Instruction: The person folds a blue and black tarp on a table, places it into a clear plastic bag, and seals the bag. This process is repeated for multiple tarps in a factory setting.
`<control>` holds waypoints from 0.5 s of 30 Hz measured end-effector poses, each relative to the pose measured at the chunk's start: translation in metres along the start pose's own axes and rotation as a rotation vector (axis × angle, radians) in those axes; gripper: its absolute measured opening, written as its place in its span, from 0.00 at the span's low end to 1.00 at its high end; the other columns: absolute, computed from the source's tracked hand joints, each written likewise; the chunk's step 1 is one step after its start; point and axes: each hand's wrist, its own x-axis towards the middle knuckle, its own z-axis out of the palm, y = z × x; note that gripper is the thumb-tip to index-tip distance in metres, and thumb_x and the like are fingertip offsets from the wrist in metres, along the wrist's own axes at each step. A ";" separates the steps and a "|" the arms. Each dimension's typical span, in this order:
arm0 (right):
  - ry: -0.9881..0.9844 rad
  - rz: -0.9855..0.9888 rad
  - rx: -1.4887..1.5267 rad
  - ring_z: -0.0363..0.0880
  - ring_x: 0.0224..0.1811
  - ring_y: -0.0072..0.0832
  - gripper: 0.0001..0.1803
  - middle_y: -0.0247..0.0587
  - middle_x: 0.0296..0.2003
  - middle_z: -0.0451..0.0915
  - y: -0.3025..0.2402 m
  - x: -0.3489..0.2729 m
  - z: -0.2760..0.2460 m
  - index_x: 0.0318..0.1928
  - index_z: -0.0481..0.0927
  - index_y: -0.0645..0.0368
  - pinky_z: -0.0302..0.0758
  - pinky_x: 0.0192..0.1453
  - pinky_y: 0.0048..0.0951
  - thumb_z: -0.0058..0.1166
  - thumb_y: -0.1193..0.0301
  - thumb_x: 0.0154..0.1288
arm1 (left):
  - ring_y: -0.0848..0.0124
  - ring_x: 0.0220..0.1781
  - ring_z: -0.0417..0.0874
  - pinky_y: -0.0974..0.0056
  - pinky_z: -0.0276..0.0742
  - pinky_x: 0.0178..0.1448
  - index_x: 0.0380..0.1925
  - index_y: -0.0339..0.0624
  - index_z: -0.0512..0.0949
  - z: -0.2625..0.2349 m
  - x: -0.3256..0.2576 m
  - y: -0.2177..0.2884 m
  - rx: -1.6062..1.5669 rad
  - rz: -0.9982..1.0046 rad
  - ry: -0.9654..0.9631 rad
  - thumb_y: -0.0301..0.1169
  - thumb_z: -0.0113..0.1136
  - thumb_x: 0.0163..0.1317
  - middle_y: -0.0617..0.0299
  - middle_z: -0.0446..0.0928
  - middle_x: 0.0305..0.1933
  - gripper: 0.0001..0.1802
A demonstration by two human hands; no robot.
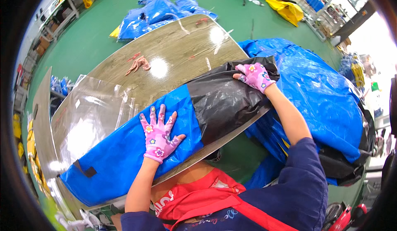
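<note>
A long folded tarpaulin (124, 156), blue on the left and black on the right, lies along the near edge of a wood-patterned tabletop. My left hand (158, 138), in a pink flowered glove, rests on the blue part with its fingers spread. On the black part (225, 107), near its far right end, my right hand (254, 77) wears a matching glove. Its fingers are bent and closed on the bunched black material. A small black patch (84, 169) shows near the left end of the blue part.
Clear plastic sheeting (93, 111) and a crumpled pinkish-brown scrap (138, 64) lie on the tabletop (173, 44). Beside it on the right bulges a large blue tarpaulin heap (314, 94). Blue bundles (159, 15) and yellow sheets (283, 9) lie on the green floor (231, 20).
</note>
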 end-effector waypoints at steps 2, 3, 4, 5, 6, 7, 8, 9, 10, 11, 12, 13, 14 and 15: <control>-0.172 0.114 0.168 0.82 0.42 0.47 0.28 0.50 0.34 0.83 -0.018 0.004 0.010 0.45 0.77 0.49 0.76 0.47 0.47 0.37 0.39 0.69 | 0.45 0.77 0.49 0.35 0.29 0.76 0.66 0.54 0.69 -0.015 -0.018 -0.001 -0.010 -0.005 -0.066 0.56 0.64 0.50 0.49 0.55 0.75 0.43; 0.054 0.098 0.074 0.82 0.43 0.47 0.29 0.51 0.37 0.83 0.020 0.078 -0.036 0.46 0.77 0.50 0.76 0.48 0.46 0.38 0.38 0.68 | 0.45 0.76 0.50 0.35 0.31 0.76 0.66 0.53 0.68 -0.025 0.055 -0.019 0.087 0.042 0.177 0.56 0.64 0.50 0.46 0.56 0.74 0.43; -0.007 0.122 0.064 0.82 0.44 0.47 0.30 0.52 0.38 0.83 0.019 0.063 -0.015 0.45 0.76 0.50 0.76 0.48 0.46 0.39 0.38 0.67 | 0.45 0.76 0.50 0.35 0.31 0.76 0.66 0.53 0.67 -0.009 0.043 -0.011 0.017 0.078 0.147 0.56 0.64 0.50 0.45 0.56 0.74 0.43; -0.069 0.151 0.050 0.81 0.45 0.47 0.30 0.52 0.40 0.83 0.023 0.044 0.002 0.45 0.76 0.50 0.75 0.49 0.45 0.40 0.37 0.66 | 0.45 0.76 0.51 0.36 0.32 0.76 0.67 0.53 0.67 0.005 0.032 -0.002 -0.057 0.117 0.120 0.57 0.63 0.51 0.44 0.55 0.73 0.43; 0.007 0.177 0.203 0.80 0.47 0.48 0.31 0.53 0.43 0.82 0.010 0.030 0.004 0.47 0.76 0.52 0.75 0.50 0.45 0.46 0.38 0.64 | 0.45 0.76 0.52 0.36 0.33 0.76 0.67 0.55 0.66 0.003 0.021 -0.005 -0.030 0.127 0.081 0.57 0.62 0.52 0.42 0.55 0.73 0.43; 0.266 0.179 0.272 0.79 0.48 0.45 0.30 0.52 0.44 0.81 0.004 0.014 -0.002 0.51 0.74 0.55 0.75 0.51 0.44 0.49 0.42 0.64 | 0.44 0.75 0.52 0.35 0.35 0.76 0.67 0.58 0.66 -0.004 0.019 -0.012 -0.002 0.124 0.037 0.58 0.61 0.53 0.42 0.55 0.73 0.41; 0.656 0.210 0.311 0.78 0.49 0.43 0.29 0.52 0.46 0.80 -0.001 -0.001 -0.001 0.54 0.72 0.57 0.75 0.52 0.43 0.52 0.47 0.64 | 0.44 0.75 0.52 0.35 0.36 0.76 0.67 0.60 0.67 -0.005 0.016 -0.011 -0.005 0.115 0.011 0.58 0.60 0.53 0.42 0.55 0.73 0.41; 0.984 0.329 0.392 0.77 0.51 0.40 0.30 0.51 0.48 0.78 -0.008 -0.013 -0.001 0.57 0.70 0.60 0.76 0.52 0.42 0.56 0.52 0.64 | 0.44 0.75 0.53 0.34 0.37 0.75 0.67 0.62 0.67 -0.007 0.018 -0.009 -0.005 0.110 0.009 0.59 0.60 0.53 0.42 0.55 0.73 0.40; 1.161 0.462 0.587 0.76 0.52 0.37 0.31 0.50 0.50 0.77 -0.019 -0.032 0.006 0.61 0.68 0.63 0.76 0.53 0.41 0.59 0.56 0.65 | 0.43 0.75 0.53 0.34 0.37 0.75 0.67 0.64 0.67 -0.007 0.022 -0.013 0.005 0.120 0.058 0.59 0.60 0.53 0.41 0.55 0.73 0.40; 1.070 0.489 0.970 0.75 0.53 0.35 0.31 0.49 0.53 0.75 -0.025 -0.052 0.018 0.63 0.66 0.63 0.73 0.57 0.39 0.60 0.60 0.65 | 0.43 0.75 0.53 0.34 0.37 0.75 0.66 0.64 0.67 -0.010 0.024 -0.013 -0.004 0.134 0.089 0.59 0.59 0.54 0.42 0.56 0.73 0.39; 1.003 0.551 1.409 0.74 0.54 0.33 0.32 0.48 0.57 0.74 -0.031 -0.070 0.036 0.65 0.65 0.63 0.70 0.61 0.36 0.60 0.64 0.65 | 0.43 0.75 0.54 0.33 0.38 0.75 0.66 0.61 0.67 -0.009 0.021 -0.011 0.005 0.162 0.086 0.58 0.59 0.54 0.44 0.56 0.73 0.39; 0.956 0.674 1.778 0.73 0.56 0.31 0.33 0.46 0.60 0.72 -0.054 -0.084 0.038 0.68 0.63 0.63 0.67 0.65 0.33 0.60 0.68 0.65 | 0.44 0.75 0.54 0.33 0.38 0.75 0.66 0.59 0.67 -0.007 0.019 -0.010 0.010 0.193 0.080 0.57 0.59 0.55 0.47 0.57 0.73 0.39; 0.873 0.825 1.967 0.72 0.58 0.29 0.31 0.44 0.60 0.72 -0.060 -0.085 0.029 0.66 0.66 0.62 0.66 0.66 0.33 0.60 0.69 0.65 | 0.46 0.75 0.55 0.33 0.39 0.75 0.66 0.55 0.67 0.000 0.019 -0.012 -0.031 0.253 0.073 0.56 0.59 0.55 0.50 0.58 0.73 0.40; 0.768 0.985 2.171 0.70 0.60 0.28 0.28 0.41 0.60 0.73 -0.088 -0.081 0.005 0.64 0.69 0.62 0.64 0.67 0.32 0.59 0.70 0.65 | 0.47 0.75 0.55 0.33 0.39 0.75 0.66 0.51 0.67 0.004 0.015 -0.022 -0.052 0.310 0.057 0.55 0.58 0.55 0.53 0.59 0.73 0.40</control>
